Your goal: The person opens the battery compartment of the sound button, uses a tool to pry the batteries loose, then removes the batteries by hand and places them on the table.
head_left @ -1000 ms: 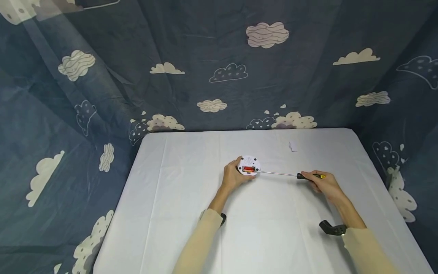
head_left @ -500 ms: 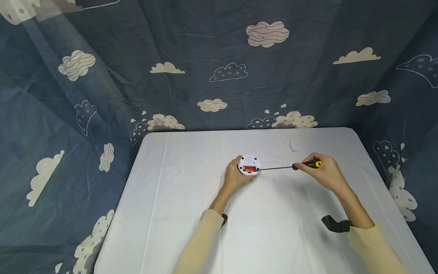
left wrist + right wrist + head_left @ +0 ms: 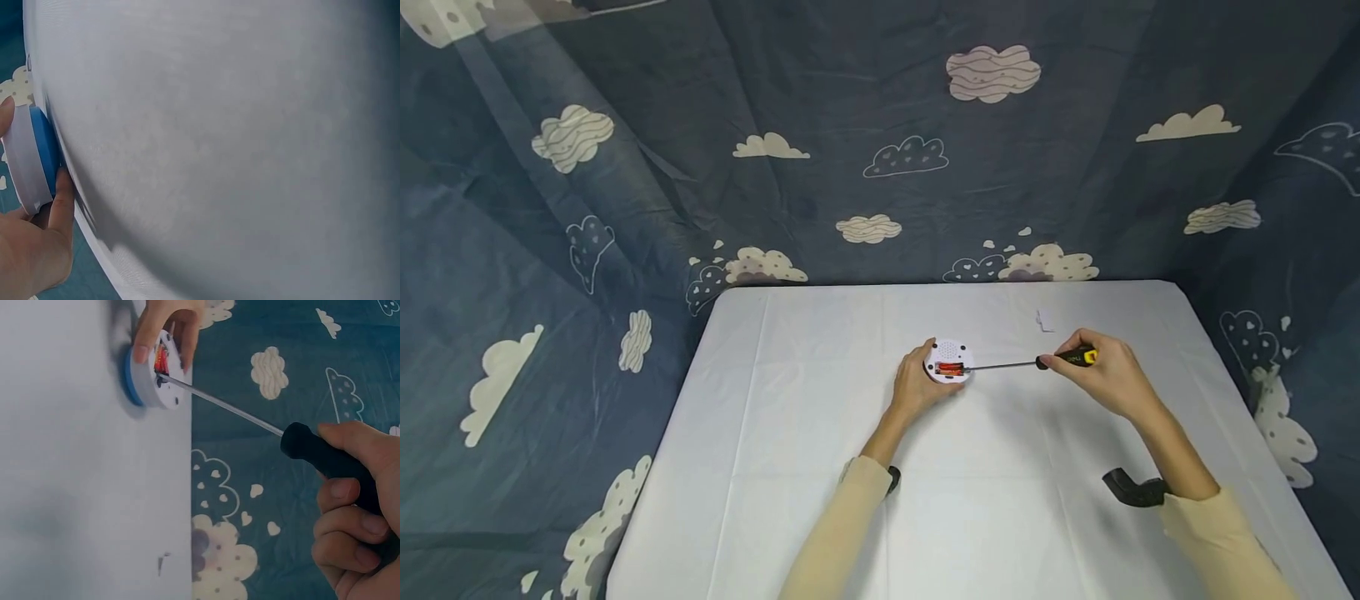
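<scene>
My left hand (image 3: 913, 388) grips a round white device (image 3: 952, 351) by its rim, with the thumb and fingers on opposite edges. Red batteries (image 3: 162, 360) show in an uncovered slot on its white face, near a patch of small holes. The other side of the device is blue (image 3: 45, 147) and faces the tabletop. In my right hand (image 3: 1112, 375) is a long screwdriver (image 3: 231, 410), held by its black and yellow handle. Its tip reaches the slot at the end of the batteries; the exact contact is too small to tell.
A small whitish piece (image 3: 1045, 322) lies on the white-covered table (image 3: 820, 350) beyond my right hand. Dark cloth with cloud prints (image 3: 820, 83) hangs behind and beside the table. A black wrist mount (image 3: 1135, 488) sticks out from my right wrist.
My right hand has risen and turned, tilting the screwdriver handle up and slightly toward the device. The tip stays at the battery slot. My left hand keeps its grip, almost unmoved.
</scene>
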Tool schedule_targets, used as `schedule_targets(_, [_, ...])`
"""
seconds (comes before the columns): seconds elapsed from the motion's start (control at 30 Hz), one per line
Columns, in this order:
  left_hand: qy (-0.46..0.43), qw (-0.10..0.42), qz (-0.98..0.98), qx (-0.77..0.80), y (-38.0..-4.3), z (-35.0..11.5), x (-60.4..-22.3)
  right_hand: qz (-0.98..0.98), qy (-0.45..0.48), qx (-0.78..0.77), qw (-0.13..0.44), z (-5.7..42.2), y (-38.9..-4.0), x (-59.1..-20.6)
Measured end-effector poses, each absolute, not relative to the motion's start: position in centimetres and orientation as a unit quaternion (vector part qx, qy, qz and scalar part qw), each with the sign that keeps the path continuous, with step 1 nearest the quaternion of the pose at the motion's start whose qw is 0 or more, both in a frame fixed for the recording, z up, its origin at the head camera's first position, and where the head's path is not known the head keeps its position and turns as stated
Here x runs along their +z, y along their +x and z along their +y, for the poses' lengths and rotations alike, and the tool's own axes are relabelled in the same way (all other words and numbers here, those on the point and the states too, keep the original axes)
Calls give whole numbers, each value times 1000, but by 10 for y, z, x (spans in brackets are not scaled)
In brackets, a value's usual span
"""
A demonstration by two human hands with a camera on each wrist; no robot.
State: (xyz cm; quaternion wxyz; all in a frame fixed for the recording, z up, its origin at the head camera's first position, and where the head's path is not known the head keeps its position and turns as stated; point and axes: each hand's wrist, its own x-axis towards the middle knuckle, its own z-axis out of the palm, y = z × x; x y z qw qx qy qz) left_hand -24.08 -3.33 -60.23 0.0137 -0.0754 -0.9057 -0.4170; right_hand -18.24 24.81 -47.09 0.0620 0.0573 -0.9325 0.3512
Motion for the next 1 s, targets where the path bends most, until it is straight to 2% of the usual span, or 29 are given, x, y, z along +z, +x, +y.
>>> schedule_targets(1.0, [-84, 28, -910, -406, -242, -34, -604, -939, 86, 327, 56, 236, -184, -455])
